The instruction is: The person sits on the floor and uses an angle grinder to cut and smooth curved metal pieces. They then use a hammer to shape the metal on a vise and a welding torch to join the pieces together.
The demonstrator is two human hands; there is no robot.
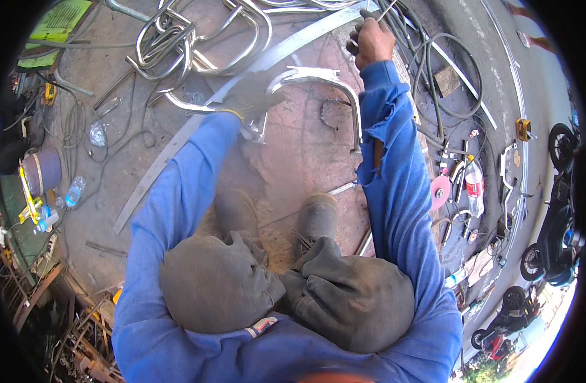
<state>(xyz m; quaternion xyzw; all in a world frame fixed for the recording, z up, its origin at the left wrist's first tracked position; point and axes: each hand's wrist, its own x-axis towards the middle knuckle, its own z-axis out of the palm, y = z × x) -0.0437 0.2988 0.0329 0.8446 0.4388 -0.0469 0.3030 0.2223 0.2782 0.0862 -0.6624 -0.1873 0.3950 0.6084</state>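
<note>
A bent, shiny metal tube frame lies on the floor in front of my boots, its arch curving to the right. My left hand, in a grey glove, is closed over the frame's left end; haze blurs its fingers. Farther off and to the right, my right hand is raised and closed round a thin rod that points up and away. Dark material covers some of that hand's fingers. Beneath my left forearm passes a long flat metal bar, running from near left to the far middle.
More bent shiny tubes are heaped at the far left. Coiled cables lie at the far right. A plastic bottle and a pink disc are on the right, with parked motorcycles beyond. Scrap metal piles up near left.
</note>
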